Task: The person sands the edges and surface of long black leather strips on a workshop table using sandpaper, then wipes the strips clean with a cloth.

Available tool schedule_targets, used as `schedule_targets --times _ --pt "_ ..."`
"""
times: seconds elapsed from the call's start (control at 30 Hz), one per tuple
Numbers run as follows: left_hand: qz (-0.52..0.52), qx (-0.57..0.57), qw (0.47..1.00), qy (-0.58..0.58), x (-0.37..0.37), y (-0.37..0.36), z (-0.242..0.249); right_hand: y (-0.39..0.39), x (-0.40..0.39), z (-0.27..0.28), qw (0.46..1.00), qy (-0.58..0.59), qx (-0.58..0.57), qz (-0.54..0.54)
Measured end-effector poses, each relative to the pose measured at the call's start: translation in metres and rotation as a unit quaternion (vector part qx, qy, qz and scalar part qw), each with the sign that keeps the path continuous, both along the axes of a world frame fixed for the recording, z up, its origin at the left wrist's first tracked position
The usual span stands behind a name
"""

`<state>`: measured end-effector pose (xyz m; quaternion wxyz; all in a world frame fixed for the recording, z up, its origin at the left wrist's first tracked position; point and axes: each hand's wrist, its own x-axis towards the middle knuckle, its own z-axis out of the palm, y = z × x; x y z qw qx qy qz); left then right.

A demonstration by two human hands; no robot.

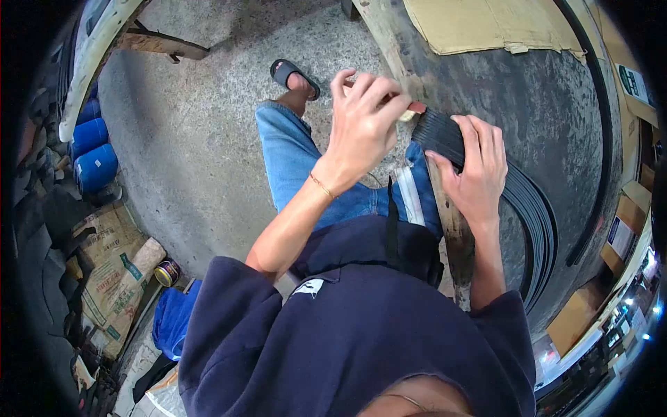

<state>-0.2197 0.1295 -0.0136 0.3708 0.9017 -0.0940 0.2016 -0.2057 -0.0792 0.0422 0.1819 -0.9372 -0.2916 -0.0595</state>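
A bundle of flat black strips [442, 137] lies on the dark worktop, its end reaching over the edge towards my lap. My right hand [478, 163] is closed round that end, thumb on the near side and fingers on the far side. From there the strips curve away [533, 219] to the right and down. My left hand [368, 121] is raised just left of the bundle's end, fingers bent in a pinch. Between its fingers shows a small thing with a reddish tip [417, 108] and a pale yellow part, right at the strips; its kind I cannot tell.
A sheet of brown cardboard [497, 24] lies on the far part of the worktop [549, 104]. Its wooden edge [455, 236] runs beside my right thigh. Blue drums [96, 168], a printed sack [114, 278] and a small tin [167, 272] stand at left. Cardboard boxes [577, 316] line the right.
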Motion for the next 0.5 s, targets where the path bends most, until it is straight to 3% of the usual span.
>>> schedule_targets --times 0.13,0.2,0.27,0.33,0.5 --pt "0.048 -0.009 0.999 -0.019 -0.005 -0.002 -0.006 0.0 0.001 0.0 1.0 -0.002 0.001 -0.003" --pt "0.088 -0.069 0.993 -0.032 -0.004 0.001 -0.006 -0.001 0.0 -0.001 1.0 0.0 -0.001 0.0" --pt "0.066 -0.102 0.991 -0.058 -0.002 -0.005 0.004 -0.001 -0.002 0.0 1.0 0.004 -0.007 -0.005" --pt "-0.016 -0.078 0.996 -0.035 -0.002 -0.013 0.016 0.0 0.0 0.0 1.0 -0.003 -0.01 -0.001" --pt "0.032 0.053 0.997 0.04 -0.007 -0.001 0.01 0.0 0.0 0.0 1.0 0.0 0.004 0.003"
